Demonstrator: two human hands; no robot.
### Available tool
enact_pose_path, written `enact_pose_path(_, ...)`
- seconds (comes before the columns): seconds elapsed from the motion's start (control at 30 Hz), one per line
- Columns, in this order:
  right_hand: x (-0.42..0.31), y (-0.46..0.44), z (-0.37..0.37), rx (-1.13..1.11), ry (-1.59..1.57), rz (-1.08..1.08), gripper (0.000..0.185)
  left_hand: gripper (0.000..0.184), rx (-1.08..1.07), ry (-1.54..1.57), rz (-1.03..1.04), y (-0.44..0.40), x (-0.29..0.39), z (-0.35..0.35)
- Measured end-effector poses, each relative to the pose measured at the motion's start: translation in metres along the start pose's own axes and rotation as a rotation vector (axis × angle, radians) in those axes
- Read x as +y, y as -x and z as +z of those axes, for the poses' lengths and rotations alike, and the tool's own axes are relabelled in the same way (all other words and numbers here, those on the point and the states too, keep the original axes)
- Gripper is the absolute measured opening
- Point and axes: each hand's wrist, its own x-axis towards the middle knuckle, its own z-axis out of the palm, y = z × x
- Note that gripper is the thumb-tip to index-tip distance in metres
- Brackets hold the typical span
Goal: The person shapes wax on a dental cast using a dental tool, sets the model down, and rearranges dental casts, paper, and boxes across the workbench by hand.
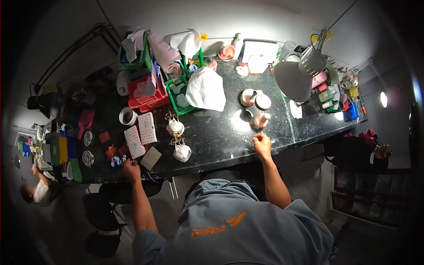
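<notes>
My left hand (131, 169) is at the front edge of the dark bench, fingers drawn together; whatever they hold is too small to make out. Beside it lie a crumpled blue piece (116, 161), a red piece (110, 153) and a tan square block (151, 158). My right hand (263, 145) is closed near the front edge, its fingertips hidden or too small to show what is in them. Just beyond it stands a whitish, pink-tinged plaster model (260, 120). Two white plaster casts in metal frames, one cast (175, 128) behind the other cast (182, 153), stand between my hands.
A lamp head (293, 79) hangs over the bench's right part. Green bins (180, 110) and a red bin (152, 104) hold papers and models. Two white boxes, one box (147, 128) beside another box (134, 142), lie left of centre. A person (42, 190) sits far left.
</notes>
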Motion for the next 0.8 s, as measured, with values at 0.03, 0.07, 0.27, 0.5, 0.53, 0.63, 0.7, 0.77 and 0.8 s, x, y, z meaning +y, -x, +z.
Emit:
enact_pose_path(0.03,0.000,-0.007,-0.004,0.092,0.036,-0.004,0.032,0.033,0.002,0.021,-0.004,0.002,0.000,-0.002)
enact_pose_path(0.07,-0.005,-0.013,-0.007,0.181,0.070,-0.011,0.042,0.032,-0.002,0.005,0.043,0.005,0.005,-0.006)
enact_pose_path(0.27,0.030,-0.075,0.021,0.382,-0.090,-0.270,0.110,0.033,0.011,0.056,0.044,0.030,0.019,-0.036)
enact_pose_path(0.5,0.016,-0.075,0.030,0.404,-0.049,-0.207,0.090,0.030,0.000,0.320,-0.167,0.078,-0.004,-0.076)
enact_pose_path(0.53,0.018,-0.077,0.032,0.419,-0.053,-0.215,0.091,0.029,-0.010,0.313,-0.182,0.086,-0.004,-0.083)
enact_pose_path(0.63,0.030,-0.090,0.038,0.417,-0.095,-0.213,0.086,0.023,-0.044,0.294,-0.239,0.102,-0.005,-0.100)
enact_pose_path(0.7,0.018,-0.085,0.037,0.412,-0.088,-0.173,0.082,0.021,-0.047,0.299,-0.245,0.106,-0.012,-0.101)
enact_pose_path(0.77,0.018,-0.086,0.037,0.425,-0.025,-0.148,0.076,0.020,-0.020,0.351,-0.221,0.107,-0.017,-0.096)
enact_pose_path(0.8,0.021,-0.089,0.039,0.411,-0.051,-0.119,0.074,0.018,-0.016,0.342,-0.233,0.104,-0.017,-0.093)
